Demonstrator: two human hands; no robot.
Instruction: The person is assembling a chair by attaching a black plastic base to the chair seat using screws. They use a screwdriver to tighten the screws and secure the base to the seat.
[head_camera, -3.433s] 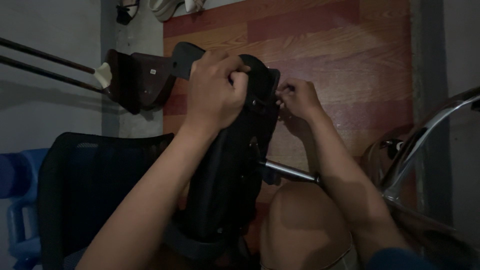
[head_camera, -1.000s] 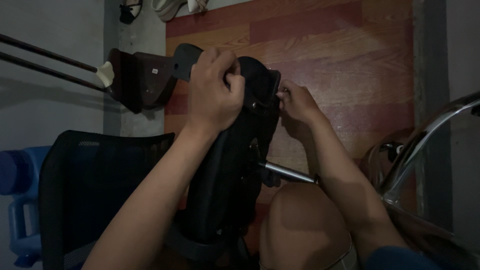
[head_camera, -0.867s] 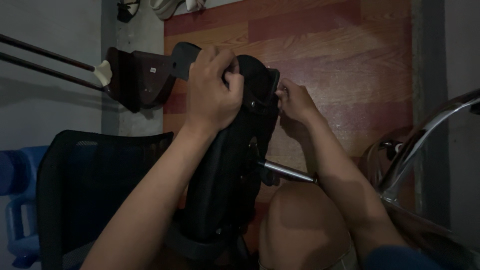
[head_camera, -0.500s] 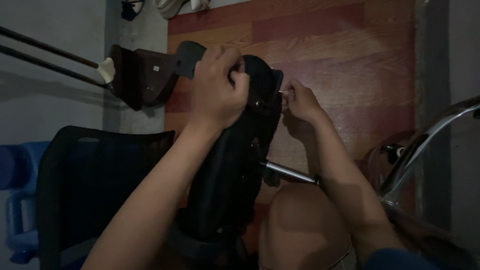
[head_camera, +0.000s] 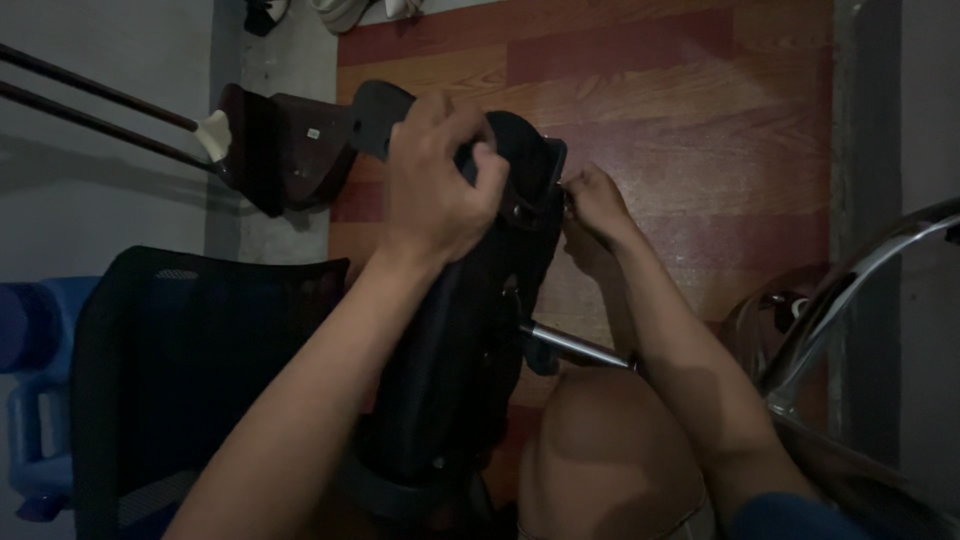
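Two hands on one part: I'm looking down at a black chair seat base standing on edge above the wood-pattern floor. Left hand is wrapped over the top edge of that base, fingers curled shut around it. Right hand sits just right of the same top edge, fingertips pressed together at a small fastener point on the base's side; I can't tell what they pinch, too dark and too small. A chrome gas-lift rod sticks out right of the base's middle, just above a bare knee. Left of the base: black mesh chair back, touching or overlapping it. Up-left of the base: dark brown armrest piece with two thin rods running to it. Far right of the base: curved chrome chair leg. Blue plastic item at far left.
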